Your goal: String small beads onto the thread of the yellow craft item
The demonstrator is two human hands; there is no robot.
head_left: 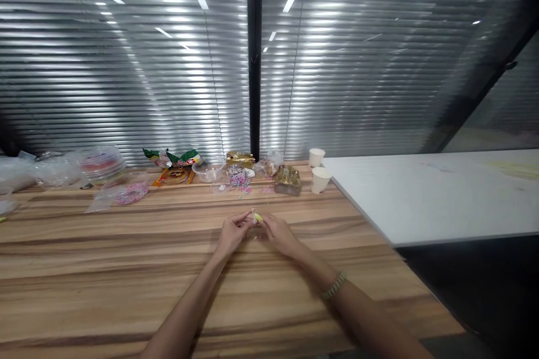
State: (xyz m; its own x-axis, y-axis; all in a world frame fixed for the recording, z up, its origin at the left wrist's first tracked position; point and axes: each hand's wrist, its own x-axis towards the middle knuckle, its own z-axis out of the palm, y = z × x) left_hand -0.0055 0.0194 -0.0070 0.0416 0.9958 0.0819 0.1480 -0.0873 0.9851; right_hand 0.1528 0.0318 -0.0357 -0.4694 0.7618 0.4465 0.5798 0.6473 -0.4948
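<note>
Near the middle of the wooden table (pixel 168 269), my two hands meet fingertip to fingertip. Between them is a small yellow piece (pixel 258 217) with something thin and whitish beside it. My right hand (pixel 275 231) has its fingers closed on the yellow piece. The fingers of my left hand (pixel 234 230) are pinched together at the whitish bit, too small to make out. A few tiny pink pieces (pixel 258 238) lie on the table just below the fingertips.
Along the back stand two paper cups (pixel 320 180), a gold block (pixel 287 180), a clear bowl (pixel 208 170), green packets (pixel 185 157) and a pile of pink bits (pixel 132 193). Stacked plastic lids (pixel 101 165) are at the left. A white table (pixel 429 196) adjoins on the right.
</note>
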